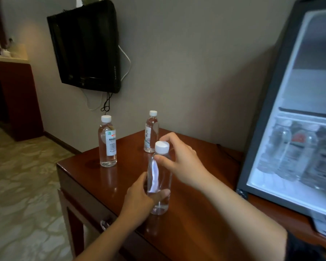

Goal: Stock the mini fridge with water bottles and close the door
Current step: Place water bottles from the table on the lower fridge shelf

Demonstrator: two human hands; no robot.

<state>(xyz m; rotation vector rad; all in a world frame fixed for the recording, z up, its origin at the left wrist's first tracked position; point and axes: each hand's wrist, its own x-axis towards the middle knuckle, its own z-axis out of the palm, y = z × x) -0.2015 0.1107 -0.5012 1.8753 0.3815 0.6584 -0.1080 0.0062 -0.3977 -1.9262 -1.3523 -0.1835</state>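
Note:
A clear water bottle (159, 178) with a white cap stands near the front of the wooden table (205, 185). My left hand (139, 198) grips its lower body. My right hand (179, 159) pinches its neck just under the cap, thumb in front and fingers behind. Two more capped bottles stand further back: one with a white label (107, 142) to the left, and one (151, 131) near the wall. On the right stands the mini fridge (271, 110), its door not in sight; several bottles (297, 155) stand on its lower shelf.
A dark flat screen (85, 46) hangs on the wall above the table, cables dangling under it. A wooden counter (11, 95) stands at the far left. Patterned floor lies left of the table. The table's left edge is close to the labelled bottle.

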